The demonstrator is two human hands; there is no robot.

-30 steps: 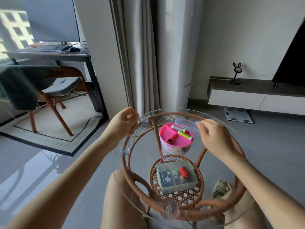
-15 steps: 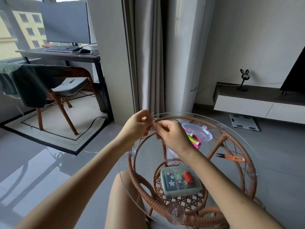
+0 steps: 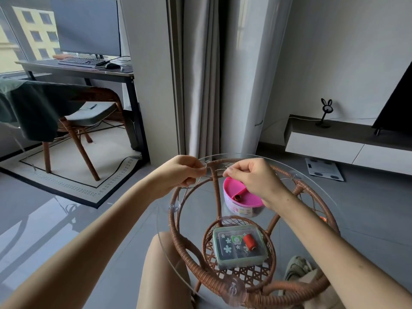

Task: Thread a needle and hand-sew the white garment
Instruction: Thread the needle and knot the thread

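My left hand (image 3: 178, 173) is pinched shut on a very thin needle, barely visible at the fingertips. My right hand (image 3: 253, 179) is a short gap to its right, thumb and forefinger pinching a fine thread end. Both hands hover over the far rim of the round glass table (image 3: 316, 197). Below my right hand stands an open pink round container (image 3: 240, 198) with a spool inside. Nearer me lies a green sewing box (image 3: 238, 247) with a red spool (image 3: 249, 241) on it. No white garment is in view.
The glass top rests on a brown rattan frame (image 3: 214, 192). An orange tool (image 3: 323, 219) peeks out behind my right forearm. My bare knee (image 3: 165, 264) is under the table's near edge. A chair (image 3: 89, 112) and desk stand far left, a low TV bench (image 3: 334, 141) far right.
My right hand left the pink container and came across to meet my left hand. The two hands have since drawn slightly apart. My view has tilted up a little.
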